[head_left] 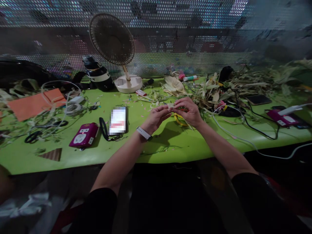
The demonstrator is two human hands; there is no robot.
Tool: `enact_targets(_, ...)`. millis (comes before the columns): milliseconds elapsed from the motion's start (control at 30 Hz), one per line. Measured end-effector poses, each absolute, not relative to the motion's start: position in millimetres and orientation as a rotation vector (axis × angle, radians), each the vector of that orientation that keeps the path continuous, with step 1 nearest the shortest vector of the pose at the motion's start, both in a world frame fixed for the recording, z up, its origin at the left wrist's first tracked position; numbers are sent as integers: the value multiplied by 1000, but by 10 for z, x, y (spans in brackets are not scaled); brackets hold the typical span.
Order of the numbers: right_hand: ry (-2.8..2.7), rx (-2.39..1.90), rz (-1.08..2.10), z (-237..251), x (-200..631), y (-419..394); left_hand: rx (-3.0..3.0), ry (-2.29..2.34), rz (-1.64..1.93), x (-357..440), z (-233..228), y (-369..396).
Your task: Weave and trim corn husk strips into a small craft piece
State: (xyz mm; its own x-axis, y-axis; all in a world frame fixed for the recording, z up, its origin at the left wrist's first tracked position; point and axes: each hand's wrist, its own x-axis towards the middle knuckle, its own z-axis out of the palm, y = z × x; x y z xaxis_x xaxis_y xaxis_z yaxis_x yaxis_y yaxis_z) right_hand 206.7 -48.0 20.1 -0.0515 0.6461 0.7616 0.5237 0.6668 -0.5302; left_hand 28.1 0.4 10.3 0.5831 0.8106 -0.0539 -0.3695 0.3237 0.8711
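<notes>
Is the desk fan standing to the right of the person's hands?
No, the desk fan stands at the back left of the green table, left of both the left hand and the right hand.

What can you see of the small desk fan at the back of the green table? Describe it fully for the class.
The desk fan stands upright at the back of the green table, before the perforated screen. It has a round, brownish wire-grille head, tilted slightly, on a short cream neck rising from a round cream base. It looks like plastic. Whether its blades spin cannot be told. A dark bottle stands just left of it; neither hand touches it.
</notes>
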Motion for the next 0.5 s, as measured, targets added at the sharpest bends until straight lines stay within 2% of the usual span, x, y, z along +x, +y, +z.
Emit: enact_targets(500,-1697,-999,137,182,2069,-475,982,549,867,290,107,-11)
